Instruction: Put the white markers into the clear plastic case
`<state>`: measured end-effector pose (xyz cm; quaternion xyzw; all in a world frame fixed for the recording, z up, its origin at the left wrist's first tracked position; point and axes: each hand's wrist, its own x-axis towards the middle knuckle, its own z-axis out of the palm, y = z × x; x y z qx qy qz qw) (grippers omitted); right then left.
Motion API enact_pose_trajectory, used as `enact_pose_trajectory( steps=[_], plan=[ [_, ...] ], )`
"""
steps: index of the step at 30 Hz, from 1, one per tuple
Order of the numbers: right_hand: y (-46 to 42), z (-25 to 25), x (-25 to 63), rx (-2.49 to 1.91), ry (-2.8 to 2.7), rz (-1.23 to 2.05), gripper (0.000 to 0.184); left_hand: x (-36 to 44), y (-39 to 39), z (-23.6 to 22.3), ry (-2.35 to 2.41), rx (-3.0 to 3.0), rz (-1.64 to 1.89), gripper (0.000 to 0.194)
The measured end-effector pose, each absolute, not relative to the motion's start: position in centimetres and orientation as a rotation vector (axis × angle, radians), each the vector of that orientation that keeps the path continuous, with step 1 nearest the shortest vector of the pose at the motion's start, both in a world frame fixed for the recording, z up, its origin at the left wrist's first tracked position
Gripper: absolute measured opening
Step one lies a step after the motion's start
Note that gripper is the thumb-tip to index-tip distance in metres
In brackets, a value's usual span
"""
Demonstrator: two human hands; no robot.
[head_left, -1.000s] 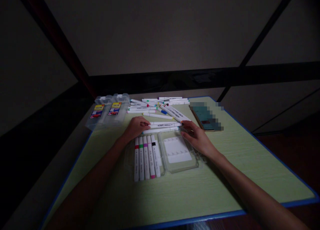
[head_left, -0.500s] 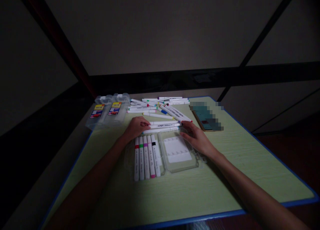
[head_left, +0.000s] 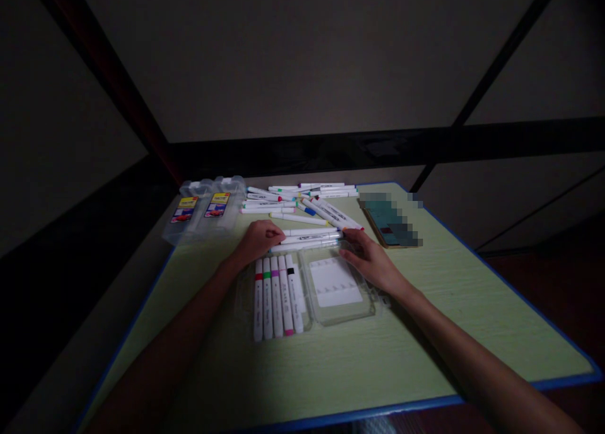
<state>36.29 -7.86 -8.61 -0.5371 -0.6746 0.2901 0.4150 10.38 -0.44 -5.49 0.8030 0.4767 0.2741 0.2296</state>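
Observation:
A white marker (head_left: 312,237) lies level between my two hands, just behind the open clear case. My left hand (head_left: 258,240) is closed with its fingertips pinched at the marker's left end. At the other end, the fingertips of my right hand (head_left: 371,257) touch the cap, thumb apart below. Other white markers lie right beside this one, partly covered. In the left half of the clear plastic case (head_left: 325,320) rests a row of markers (head_left: 274,302) with red, green, purple, pink and black bands. The right half holds a white insert (head_left: 336,283).
Several loose markers (head_left: 283,206) are heaped at the back of the table (head_left: 302,383). Two clear cases with labels (head_left: 210,223) stand at the back left. A phone-like slab (head_left: 390,223), partly pixelated, lies at the right. Behind the table rises a wall (head_left: 302,62).
Almost nothing differs. Both hands stay at the ends of the marker, with at most a tiny shift of the right fingertips.

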Motion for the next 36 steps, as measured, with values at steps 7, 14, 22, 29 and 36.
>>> enact_pose_trajectory(
  steps=[7, 14, 22, 29, 36],
  plan=[
    [-7.9, -8.6, 36.3, -1.355, -1.688, 0.733, 0.045, 10.5, -0.4, -5.5, 1.305, 2.181, 0.772, 0.021],
    [-8.0, -8.2, 36.2, -1.322, -1.688, 0.752, 0.040, 10.6, -0.5, -5.4, 1.296, 2.112, 0.779, 0.019],
    [-8.0, -8.4, 36.2, -1.318, -1.685, 0.757, 0.041, 10.7, -0.4, -5.1, 1.412, 2.197, 0.949, 0.014],
    [-8.1, -8.3, 36.1, -1.310, -1.692, 0.729, 0.040, 9.6, 0.7, -6.1, 1.461, 2.231, 0.990, 0.022],
    [-8.8, -7.4, 35.7, -1.339, -1.756, 0.553, 0.044, 9.2, 2.3, -7.7, 1.349, 2.284, 0.946, 0.035]
  ],
)
